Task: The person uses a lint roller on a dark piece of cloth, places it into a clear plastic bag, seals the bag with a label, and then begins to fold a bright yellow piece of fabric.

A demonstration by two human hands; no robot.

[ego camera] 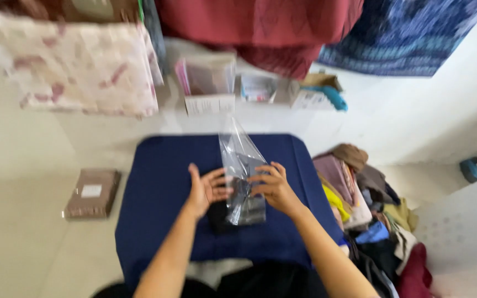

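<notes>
- Head view, centre of the frame: a counter [161, 187] covered in dark blue cloth fills the middle, with both forearms reaching up onto it from the bottom edge.
- The left hand [208, 190] sits just left of centre, palm turned inward and fingers spread, its fingertips against the left side of a clear plastic bag [239, 160].
- The right hand [271, 185] is just right of centre, fingers curled and pinching the right edge of the same bag.
- The bag stands between the two hands, its open upper part rising to a point toward the upper middle of the frame; its lower part lies on the blue cloth.
- A dark folded garment [233, 212] lies under the hands, partly inside the bag's lower end; how far in it sits cannot be told through the blur.
- Left of the frame: a flat brown parcel [92, 193] with a pale label lies on the light floor, well apart from the counter.
- Right of the frame: a heap of mixed clothes [368, 209] is piled just beside the counter's right edge.
- Upper middle: small white cardboard boxes [211, 88] stand in a row beyond the counter.
- Upper left: a pale floral cloth [73, 60] hangs down.
</notes>
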